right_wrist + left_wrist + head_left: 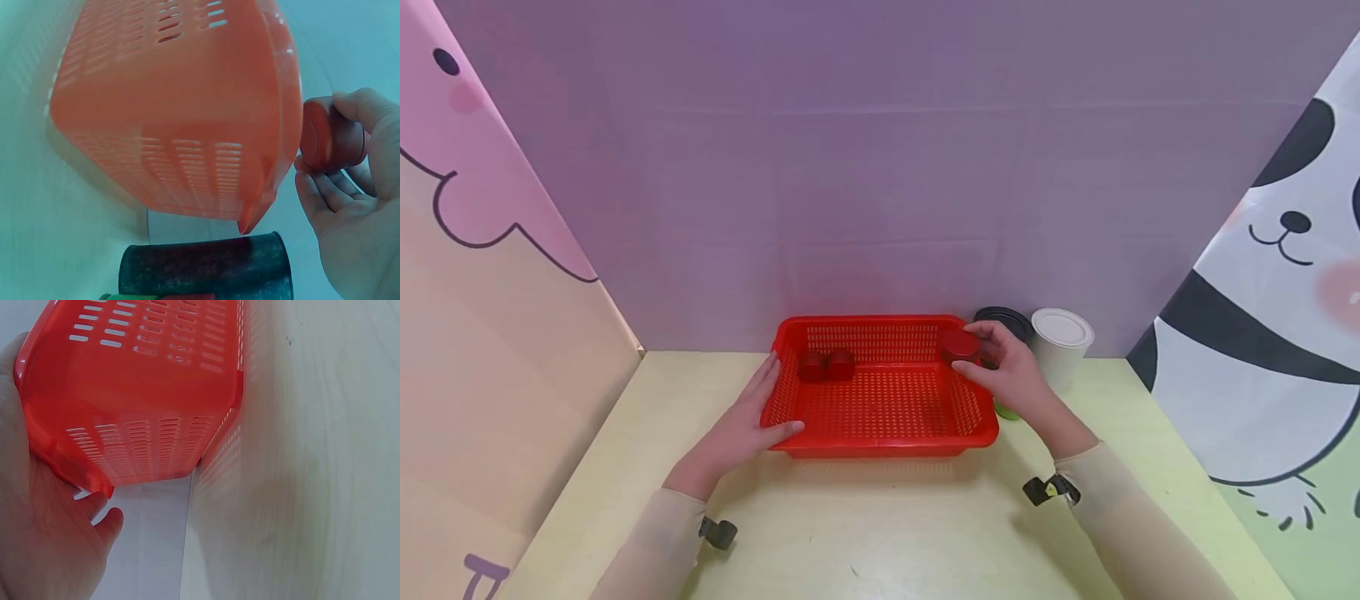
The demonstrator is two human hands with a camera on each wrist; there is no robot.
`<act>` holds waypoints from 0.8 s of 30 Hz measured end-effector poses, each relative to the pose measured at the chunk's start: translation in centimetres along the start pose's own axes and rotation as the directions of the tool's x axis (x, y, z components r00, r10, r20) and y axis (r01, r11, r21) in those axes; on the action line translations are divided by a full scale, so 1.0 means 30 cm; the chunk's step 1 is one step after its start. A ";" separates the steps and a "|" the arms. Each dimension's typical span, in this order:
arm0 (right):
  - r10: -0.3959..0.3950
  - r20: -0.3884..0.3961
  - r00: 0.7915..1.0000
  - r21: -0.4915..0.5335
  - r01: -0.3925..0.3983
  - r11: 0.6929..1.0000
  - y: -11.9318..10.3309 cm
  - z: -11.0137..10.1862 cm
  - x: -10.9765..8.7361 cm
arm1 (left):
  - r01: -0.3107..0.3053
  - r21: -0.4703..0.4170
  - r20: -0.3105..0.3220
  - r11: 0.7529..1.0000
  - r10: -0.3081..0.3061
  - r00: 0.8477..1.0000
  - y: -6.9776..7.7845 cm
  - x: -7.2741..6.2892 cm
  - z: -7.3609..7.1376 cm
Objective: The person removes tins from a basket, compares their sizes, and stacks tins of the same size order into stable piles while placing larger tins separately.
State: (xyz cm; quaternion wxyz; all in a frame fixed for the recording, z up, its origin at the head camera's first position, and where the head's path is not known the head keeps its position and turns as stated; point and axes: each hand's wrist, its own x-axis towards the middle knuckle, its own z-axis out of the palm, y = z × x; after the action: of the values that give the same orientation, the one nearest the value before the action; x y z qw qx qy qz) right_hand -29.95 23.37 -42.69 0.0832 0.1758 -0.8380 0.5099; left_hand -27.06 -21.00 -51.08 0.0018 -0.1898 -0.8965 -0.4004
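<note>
A red plastic basket (pixel 880 442) with slotted walls sits on the table against the back wall. My left hand (pixel 741 429) holds its left side, thumb over the front corner of the rim, fingers along the outside. My right hand (pixel 1011 375) pinches a small red round container (pixel 959 345) between thumb and fingers. In the right wrist view that container (pixel 331 134) is level with the basket's rim, at its right end. Two more small red round containers (pixel 840 364) stand side by side in the basket's back left corner.
Just right of the basket, a black canister (pixel 206 265) stands partly behind my right hand, with a white lidded canister (pixel 1062 342) beside it. A green item (pixel 1006 412) shows below my right hand, mostly hidden. Printed panels (pixel 1262 333) border the table on both sides.
</note>
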 end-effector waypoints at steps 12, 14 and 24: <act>0.058 -0.037 0.998 0.017 -0.058 0.998 0.028 -0.056 -0.061 | -0.003 0.000 0.001 1.000 0.003 1.000 0.004 0.006 -0.004; 0.067 -0.057 0.996 -0.007 -0.068 0.998 0.037 -0.071 -0.076 | 0.006 0.000 0.007 1.000 -0.006 1.000 0.003 0.005 -0.005; 0.035 -0.190 0.981 -0.146 -0.064 0.987 0.111 -0.143 -0.119 | 0.029 0.001 0.033 1.000 -0.029 0.999 0.009 0.013 -0.008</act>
State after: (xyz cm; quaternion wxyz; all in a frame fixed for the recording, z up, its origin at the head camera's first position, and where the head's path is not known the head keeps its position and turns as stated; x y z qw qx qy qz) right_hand -28.08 29.29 -44.57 0.1620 0.0995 -0.8669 0.4608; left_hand -27.35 -20.89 -50.66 -0.0185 -0.1835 -0.8990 -0.3971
